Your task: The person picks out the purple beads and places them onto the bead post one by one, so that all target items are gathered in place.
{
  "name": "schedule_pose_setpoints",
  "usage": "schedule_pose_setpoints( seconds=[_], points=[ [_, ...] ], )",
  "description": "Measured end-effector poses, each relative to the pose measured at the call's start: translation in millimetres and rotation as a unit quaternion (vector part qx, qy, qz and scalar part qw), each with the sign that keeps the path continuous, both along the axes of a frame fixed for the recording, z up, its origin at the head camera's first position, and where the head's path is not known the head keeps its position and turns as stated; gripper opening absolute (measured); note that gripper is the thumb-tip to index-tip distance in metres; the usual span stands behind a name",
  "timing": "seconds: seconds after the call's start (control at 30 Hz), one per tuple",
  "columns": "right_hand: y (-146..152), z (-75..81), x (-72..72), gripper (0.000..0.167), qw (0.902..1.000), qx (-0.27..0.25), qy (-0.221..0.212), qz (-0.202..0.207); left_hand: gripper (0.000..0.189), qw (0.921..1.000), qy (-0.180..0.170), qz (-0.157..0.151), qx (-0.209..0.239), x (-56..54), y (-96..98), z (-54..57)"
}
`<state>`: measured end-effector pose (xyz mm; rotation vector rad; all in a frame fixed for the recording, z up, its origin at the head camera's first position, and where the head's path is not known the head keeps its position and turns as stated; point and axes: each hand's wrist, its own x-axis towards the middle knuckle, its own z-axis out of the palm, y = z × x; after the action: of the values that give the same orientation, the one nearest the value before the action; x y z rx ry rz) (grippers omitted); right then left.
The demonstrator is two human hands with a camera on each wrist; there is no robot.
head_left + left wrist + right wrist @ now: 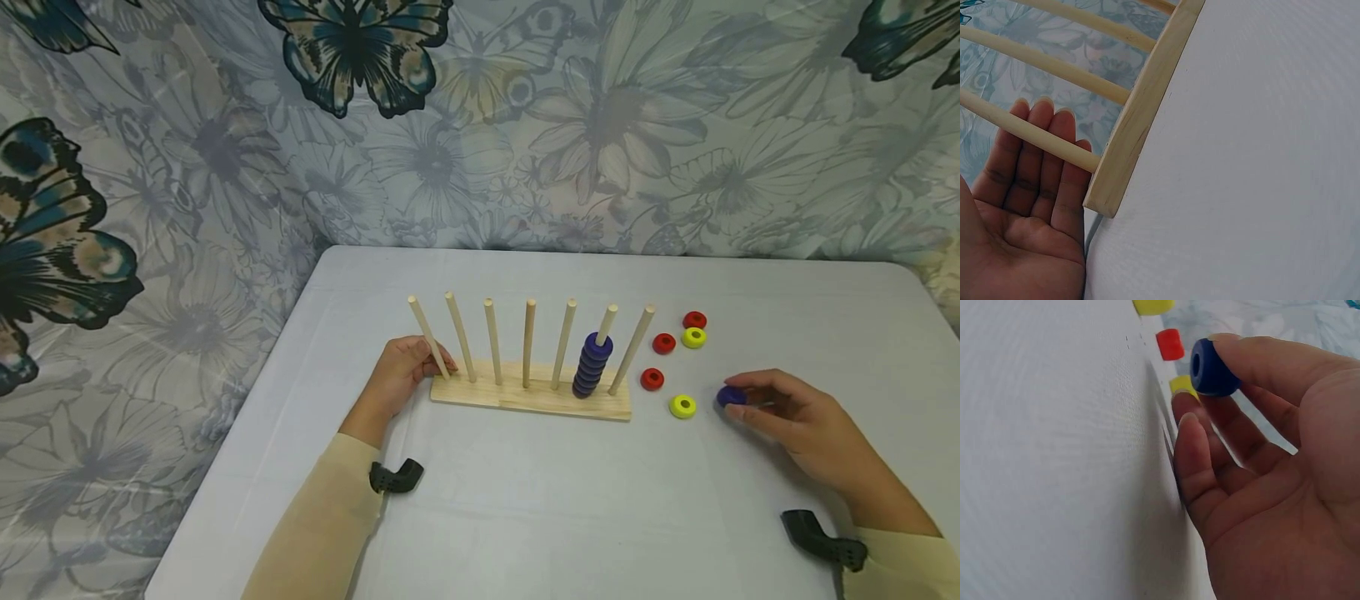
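Observation:
A wooden peg rack (pixel 525 402) with several upright pegs stands on the table. Several dark blue rings (pixel 592 367) are stacked on its second peg from the right. My left hand (pixel 395 379) is at the rack's left end, its fingers (pixel 1041 134) extended behind the outermost peg (pixel 1035 134) with the palm facing it. To the right of the rack, my right hand (pixel 813 429) pinches a single blue ring (pixel 1215 372) between thumb and fingers. In the right wrist view this ring is held off the table, its hole facing left.
Between rack and right hand lie three red rings (pixel 652 385) and two yellow rings (pixel 682 413), loose on the white table (pixel 562 517). Floral cloth with butterflies (pixel 360 58) hangs behind and at the left. Each wrist carries a black mount (pixel 396 477).

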<state>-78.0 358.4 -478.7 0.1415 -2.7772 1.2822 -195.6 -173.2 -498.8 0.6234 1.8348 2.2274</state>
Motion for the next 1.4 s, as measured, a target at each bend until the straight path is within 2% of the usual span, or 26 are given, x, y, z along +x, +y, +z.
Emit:
schedule_pose_setpoints(
  seconds=[0.3, 0.57, 0.8, 1.07, 1.17, 1.23, 1.37, 1.4],
  points=[
    [-6.5, 7.7, 0.3, 0.041, 0.9997, -0.012, 0.021, 0.000, 0.094, 1.0000, -0.001, 0.002, 0.002, 1.1, 0.5, 2.0],
    [-17.4, 21.6, 0.5, 0.045, 0.9971, -0.029, 0.068, 0.018, 0.091, 1.0000, -0.003, 0.001, 0.003, 1.6, 1.1, 2.0],
    [-29.5, 39.7, 2.1, 0.052, 0.9879, -0.079, 0.126, 0.046, 0.084, 0.9999, -0.002, 0.000, 0.010, 1.3, 0.8, -0.2],
    [-49.3, 63.9, 5.9, 0.056, 0.9837, -0.081, 0.147, 0.065, 0.081, 1.0000, -0.001, 0.003, 0.003, 1.5, 0.0, -0.8],
    [-54.8, 70.6, 5.5, 0.059, 0.9786, -0.084, 0.166, 0.087, 0.083, 1.0000, 0.000, 0.002, 0.002, 1.5, 0.0, -0.7],
    [-58.7, 73.9, 3.7, 0.056, 0.9714, -0.100, 0.186, 0.108, 0.084, 1.0000, 0.001, 0.001, 0.003, 1.3, 0.0, -0.9],
    [-69.1, 80.6, -2.9, 0.033, 0.9521, -0.155, 0.219, 0.146, 0.075, 1.0000, 0.005, -0.002, 0.005, 1.5, 0.2, -0.8],
    [-72.4, 82.2, -5.2, 0.034, 0.9440, -0.179, 0.227, 0.159, 0.071, 1.0000, 0.005, -0.002, 0.005, 1.6, 0.2, -1.0]
  ],
)
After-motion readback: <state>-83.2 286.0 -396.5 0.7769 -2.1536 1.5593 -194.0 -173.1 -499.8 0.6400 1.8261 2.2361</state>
